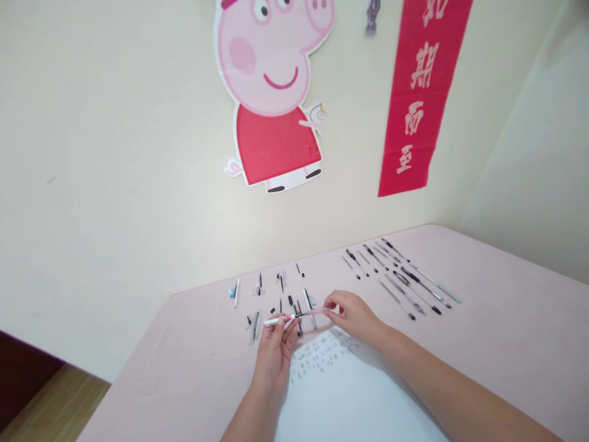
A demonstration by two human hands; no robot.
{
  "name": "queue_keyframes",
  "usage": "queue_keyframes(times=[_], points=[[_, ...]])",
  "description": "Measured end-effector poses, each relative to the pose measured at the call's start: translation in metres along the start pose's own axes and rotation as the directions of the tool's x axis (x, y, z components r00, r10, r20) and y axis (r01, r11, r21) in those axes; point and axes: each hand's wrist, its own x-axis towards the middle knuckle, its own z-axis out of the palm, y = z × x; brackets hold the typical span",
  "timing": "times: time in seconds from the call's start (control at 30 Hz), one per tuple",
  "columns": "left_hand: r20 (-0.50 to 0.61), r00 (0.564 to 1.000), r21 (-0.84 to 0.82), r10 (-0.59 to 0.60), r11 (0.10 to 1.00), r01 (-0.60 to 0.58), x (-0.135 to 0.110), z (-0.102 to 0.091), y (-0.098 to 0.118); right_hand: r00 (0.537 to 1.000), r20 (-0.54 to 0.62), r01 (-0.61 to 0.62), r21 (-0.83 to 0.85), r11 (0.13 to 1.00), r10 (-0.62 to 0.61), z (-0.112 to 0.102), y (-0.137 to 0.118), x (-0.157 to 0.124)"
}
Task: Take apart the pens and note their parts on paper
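My left hand (275, 342) is closed, thumb and fingers pinching a white pen part with pink details (276, 321). A thin dark refill (302, 315) sticks out of it to the right. It runs up to a slim pinkish, see-through piece (316, 312), whose far end is pinched in my right hand (352, 316). Whether the refill sits inside that piece, I cannot tell. Both hands are above the table, just past the top of a written sheet of paper (350, 393). Pen parts lie behind and beside my left hand, among them a small clear pen piece (254, 325).
Several pens and refills, such as a black-gripped pen (426, 285), lie in slanted rows at the right of the pink-covered table (184, 362). A white pen (237, 293) lies at the back left. The wall behind carries a pig cutout (278, 141) and a red banner (418, 92).
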Motion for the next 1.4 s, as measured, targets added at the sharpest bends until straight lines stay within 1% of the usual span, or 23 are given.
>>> queue_keyframes(times=[0.17,0.3,0.8,1.07,1.23,1.4], points=[[-0.009,1.000,0.011,-0.026,1.000,0.026,-0.002,0.004,0.001,1.000,0.010,0.028,-0.002,1.000,-0.028,0.001,-0.011,-0.001],[-0.008,0.999,0.010,-0.036,0.999,0.036,-0.004,0.005,0.001,1.000,0.014,0.027,-0.006,1.000,-0.026,0.001,-0.016,-0.001],[0.014,0.999,0.013,-0.046,0.999,0.046,-0.006,0.008,0.002,0.999,0.002,0.038,0.011,0.999,-0.038,0.002,-0.016,-0.003],[0.023,0.998,0.016,-0.056,0.998,0.056,-0.002,0.002,-0.001,0.999,0.009,0.040,0.020,0.999,-0.040,0.002,-0.016,-0.002],[0.039,0.997,0.006,-0.073,0.997,0.073,-0.002,0.001,-0.001,0.999,0.002,0.034,0.039,0.999,-0.034,0.004,-0.016,-0.003],[0.014,0.997,-0.012,-0.070,0.997,0.070,-0.003,0.004,0.000,1.000,0.010,0.008,0.106,0.994,-0.009,0.007,-0.015,-0.003]])
